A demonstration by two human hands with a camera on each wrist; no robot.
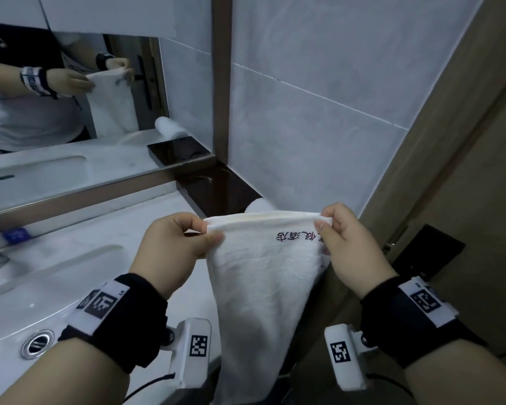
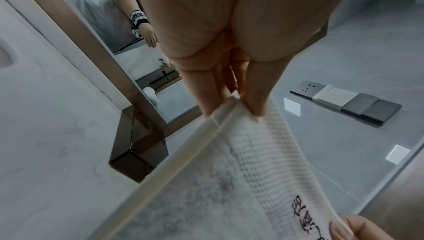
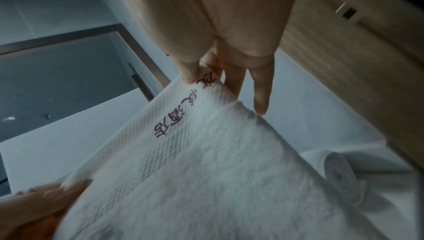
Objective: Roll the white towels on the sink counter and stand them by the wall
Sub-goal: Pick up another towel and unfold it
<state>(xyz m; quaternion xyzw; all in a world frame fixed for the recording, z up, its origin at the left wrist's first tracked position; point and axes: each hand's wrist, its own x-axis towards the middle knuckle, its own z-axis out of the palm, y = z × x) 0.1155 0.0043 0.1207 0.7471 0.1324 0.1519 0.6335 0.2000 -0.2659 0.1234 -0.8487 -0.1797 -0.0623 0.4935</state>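
A white towel (image 1: pixel 263 282) with dark red stitched characters hangs in the air above the counter's right end, folded lengthwise. My left hand (image 1: pixel 184 241) pinches its top left corner between thumb and fingers, and my right hand (image 1: pixel 342 232) pinches the top right corner. The same towel (image 2: pixel 247 162) fills the left wrist view, and the towel (image 3: pixel 206 162) also fills the right wrist view. A rolled white towel (image 1: pixel 257 206) lies behind the held one near the wall; this rolled towel (image 3: pixel 341 176) lies on its side.
The white counter (image 1: pixel 105 229) holds a sink basin (image 1: pixel 50 276) with a drain (image 1: pixel 38 343) at left. A dark glossy box (image 1: pixel 216 188) stands in the corner under the mirror (image 1: pixel 70 97). A wooden door (image 1: pixel 465 200) is at right.
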